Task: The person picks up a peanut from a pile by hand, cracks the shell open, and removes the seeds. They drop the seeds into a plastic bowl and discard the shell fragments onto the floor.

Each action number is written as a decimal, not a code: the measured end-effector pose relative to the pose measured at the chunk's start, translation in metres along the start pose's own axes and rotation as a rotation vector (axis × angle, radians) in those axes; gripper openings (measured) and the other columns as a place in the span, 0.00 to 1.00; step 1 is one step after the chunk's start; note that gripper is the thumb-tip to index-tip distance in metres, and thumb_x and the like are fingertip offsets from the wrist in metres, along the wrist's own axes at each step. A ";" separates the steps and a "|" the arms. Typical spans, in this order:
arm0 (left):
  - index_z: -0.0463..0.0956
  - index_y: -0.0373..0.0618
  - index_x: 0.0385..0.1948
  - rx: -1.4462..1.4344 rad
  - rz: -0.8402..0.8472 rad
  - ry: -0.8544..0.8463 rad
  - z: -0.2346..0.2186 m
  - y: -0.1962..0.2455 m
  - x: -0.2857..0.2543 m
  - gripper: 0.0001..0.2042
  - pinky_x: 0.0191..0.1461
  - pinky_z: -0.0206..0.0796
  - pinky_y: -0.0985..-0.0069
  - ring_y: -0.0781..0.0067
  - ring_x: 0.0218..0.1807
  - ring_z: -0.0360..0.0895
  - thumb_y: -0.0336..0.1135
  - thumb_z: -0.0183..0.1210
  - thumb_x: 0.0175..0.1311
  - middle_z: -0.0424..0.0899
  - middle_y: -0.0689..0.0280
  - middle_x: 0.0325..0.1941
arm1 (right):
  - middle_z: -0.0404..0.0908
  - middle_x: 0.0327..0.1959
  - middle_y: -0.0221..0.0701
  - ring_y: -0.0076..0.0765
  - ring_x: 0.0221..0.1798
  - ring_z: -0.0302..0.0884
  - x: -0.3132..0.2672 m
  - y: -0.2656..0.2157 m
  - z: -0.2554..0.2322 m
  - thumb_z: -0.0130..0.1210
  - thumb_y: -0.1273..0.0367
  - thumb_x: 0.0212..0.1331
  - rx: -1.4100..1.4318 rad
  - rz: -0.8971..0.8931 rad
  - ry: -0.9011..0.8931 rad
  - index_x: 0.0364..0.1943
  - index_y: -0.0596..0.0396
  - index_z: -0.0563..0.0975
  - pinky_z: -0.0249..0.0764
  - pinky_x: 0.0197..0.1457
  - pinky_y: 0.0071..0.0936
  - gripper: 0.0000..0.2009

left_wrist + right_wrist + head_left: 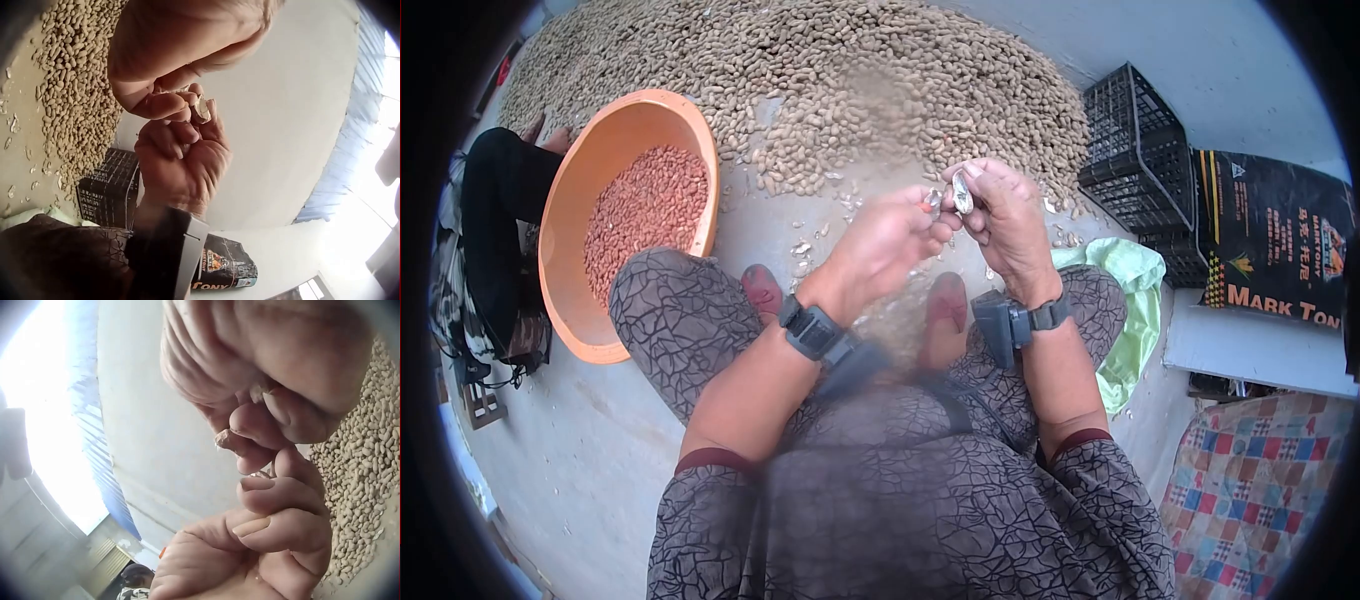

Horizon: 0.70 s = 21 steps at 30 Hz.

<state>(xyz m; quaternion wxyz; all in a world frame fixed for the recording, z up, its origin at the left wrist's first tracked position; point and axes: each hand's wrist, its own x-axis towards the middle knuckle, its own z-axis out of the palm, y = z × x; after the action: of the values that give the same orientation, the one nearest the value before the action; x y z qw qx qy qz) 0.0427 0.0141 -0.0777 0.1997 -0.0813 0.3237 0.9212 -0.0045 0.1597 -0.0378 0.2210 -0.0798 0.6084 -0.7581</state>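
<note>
My left hand and right hand meet fingertip to fingertip above my lap. Between the right thumb and fingers I pinch an opened peanut shell, its pale hollow inside showing. The left fingertips pinch another bit of shell, with a reddish kernel beside it. In the left wrist view, a broken shell piece pokes out where the two hands touch. From the right wrist, a shell end sticks out by the right fingers; the curled left fingers lie just below.
A large heap of unshelled peanuts spreads across the floor ahead. To the left stands an orange basin with red shelled kernels. Black crates, a black printed sack and a green bag are at right. Another person's leg shows far left.
</note>
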 end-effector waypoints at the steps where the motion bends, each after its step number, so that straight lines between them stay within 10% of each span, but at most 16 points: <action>1: 0.70 0.37 0.38 0.000 -0.001 -0.001 0.002 0.002 -0.001 0.10 0.36 0.66 0.83 0.76 0.34 0.74 0.19 0.43 0.57 0.76 0.60 0.40 | 0.77 0.26 0.29 0.21 0.28 0.74 0.000 0.000 0.000 0.49 0.69 0.60 0.000 -0.001 0.001 0.35 0.63 0.76 0.71 0.30 0.17 0.10; 10: 0.69 0.30 0.46 0.006 0.028 -0.019 0.001 0.005 -0.001 0.14 0.35 0.65 0.85 0.80 0.33 0.73 0.22 0.43 0.60 0.78 0.57 0.39 | 0.76 0.22 0.25 0.17 0.23 0.69 0.008 0.000 -0.012 0.51 0.68 0.59 -0.088 -0.014 0.128 0.32 0.61 0.77 0.65 0.25 0.13 0.09; 12: 0.68 0.29 0.48 0.143 0.046 0.036 -0.001 0.005 0.000 0.15 0.31 0.63 0.86 0.82 0.29 0.70 0.23 0.43 0.60 0.78 0.59 0.36 | 0.78 0.20 0.24 0.16 0.21 0.68 0.012 0.002 -0.009 0.53 0.67 0.58 -0.566 -0.317 0.287 0.30 0.60 0.78 0.64 0.24 0.14 0.09; 21: 0.70 0.29 0.45 0.296 0.040 -0.047 0.004 0.004 0.001 0.14 0.25 0.59 0.88 0.83 0.26 0.67 0.21 0.41 0.59 0.77 0.62 0.33 | 0.76 0.18 0.28 0.18 0.19 0.70 0.006 0.014 -0.005 0.56 0.71 0.52 -0.861 -0.306 0.108 0.25 0.61 0.78 0.66 0.22 0.19 0.06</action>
<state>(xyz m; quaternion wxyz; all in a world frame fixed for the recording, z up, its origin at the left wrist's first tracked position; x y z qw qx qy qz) 0.0402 0.0145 -0.0727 0.1985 -0.0229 0.4528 0.8689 -0.0081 0.1593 -0.0534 0.0211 -0.2135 0.8599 -0.4633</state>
